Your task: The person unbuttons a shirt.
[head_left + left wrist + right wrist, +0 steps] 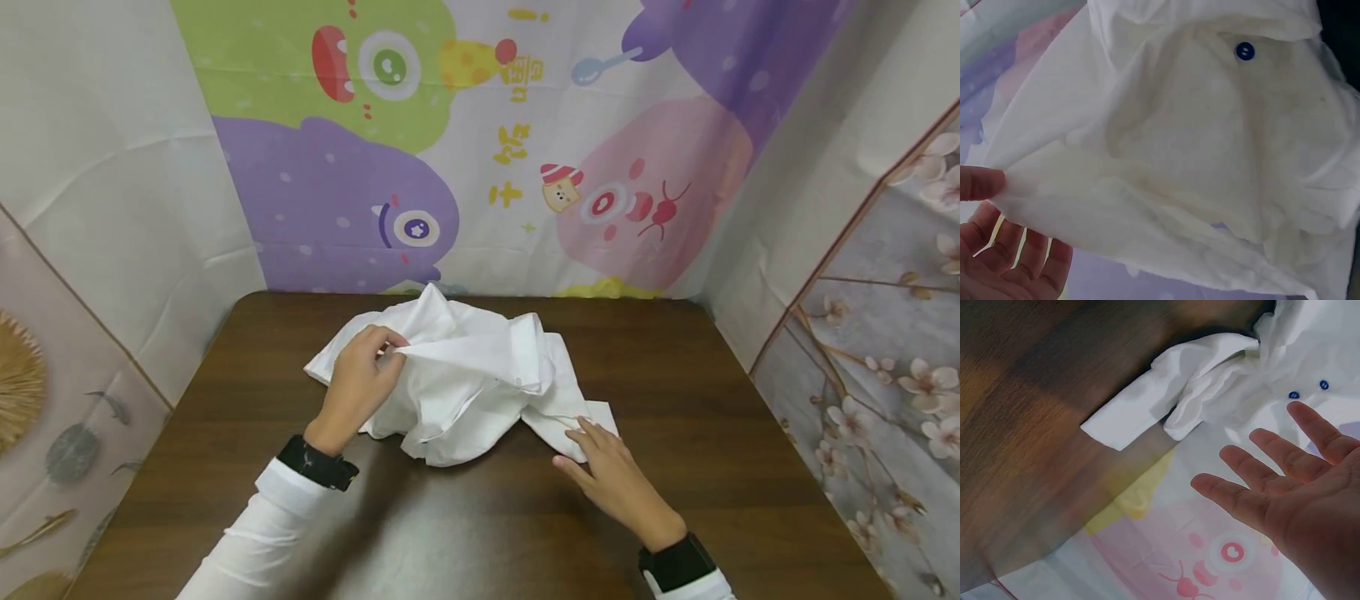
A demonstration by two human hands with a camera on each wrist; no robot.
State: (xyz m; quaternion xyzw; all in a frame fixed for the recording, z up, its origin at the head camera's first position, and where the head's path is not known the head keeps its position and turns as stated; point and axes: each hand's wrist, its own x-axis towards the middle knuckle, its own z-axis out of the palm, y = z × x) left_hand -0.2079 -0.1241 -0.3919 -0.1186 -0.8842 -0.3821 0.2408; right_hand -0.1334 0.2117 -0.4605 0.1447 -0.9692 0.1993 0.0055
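A crumpled white shirt (pixel 465 375) lies bunched on the table. Blue buttons (pixel 1245 51) show on it in the left wrist view, and two more blue buttons (pixel 1294 395) appear in the right wrist view. My left hand (pixel 360 383) pinches an edge of the cloth between thumb and forefinger and lifts it; the left wrist view shows that hand's other fingers (pixel 1007 247) loosely bent below the cloth. My right hand (pixel 611 475) is held with fingers extended beside a white sleeve (pixel 1132 403) at the shirt's right end. Whether it touches the cloth I cannot tell.
The dark wooden table (pixel 675 375) extends around the shirt. Behind its far edge hangs a cartoon-printed cloth (pixel 480 233). A white, flower-patterned panel (pixel 892 375) stands on the right, and another decorated panel (pixel 67 333) on the left.
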